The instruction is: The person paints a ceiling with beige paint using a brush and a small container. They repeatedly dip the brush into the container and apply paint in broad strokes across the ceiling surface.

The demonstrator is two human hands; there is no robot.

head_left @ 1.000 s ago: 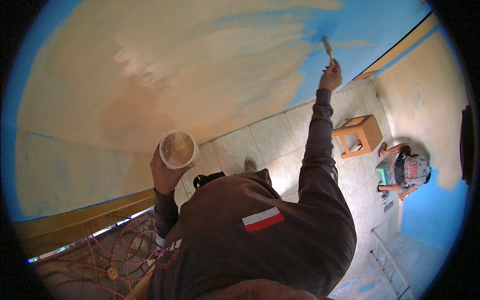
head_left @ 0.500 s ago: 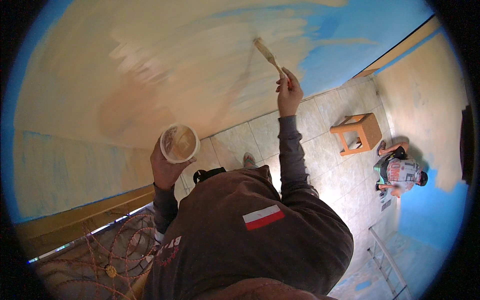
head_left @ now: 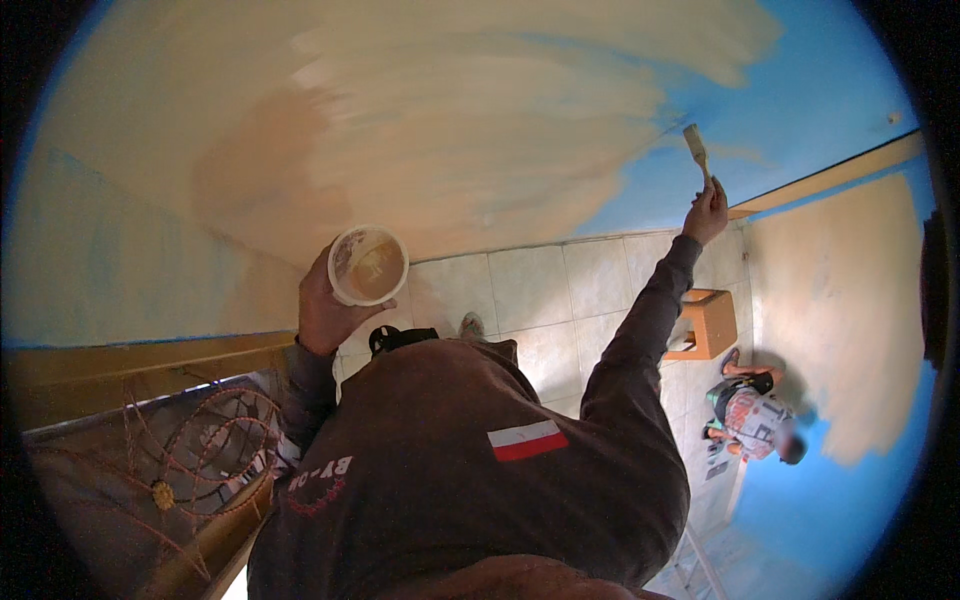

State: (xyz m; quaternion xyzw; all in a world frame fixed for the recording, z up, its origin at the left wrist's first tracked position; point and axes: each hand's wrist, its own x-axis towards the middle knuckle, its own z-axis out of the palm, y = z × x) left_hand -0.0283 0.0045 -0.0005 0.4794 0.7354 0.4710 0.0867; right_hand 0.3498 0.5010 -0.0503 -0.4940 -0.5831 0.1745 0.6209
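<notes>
My left hand (head_left: pixel 325 310) grips a round white tub (head_left: pixel 368 266) with beige paint inside, held out at chest level. Up at the right, my right hand (head_left: pixel 708 210) is closed on the handle of a flat paintbrush (head_left: pixel 697 143), whose bristle end is over the painted wall (head_left: pixel 420 110) where beige strokes meet blue. Whether the bristles touch the wall I cannot tell.
Tiled floor (head_left: pixel 530 280) runs along the wall. An orange plastic stool (head_left: pixel 715 325) stands at right. Beyond it a co-worker (head_left: pixel 750 415) crouches by a beige-and-blue wall (head_left: pixel 830 300). A metal ladder (head_left: pixel 705 570) is at lower right, a wire grille (head_left: pixel 210 450) at lower left.
Since half a second ago my right hand and brush have swung right, from the beige area toward the blue. The whole view has shifted, with the stool and co-worker now lower in it.
</notes>
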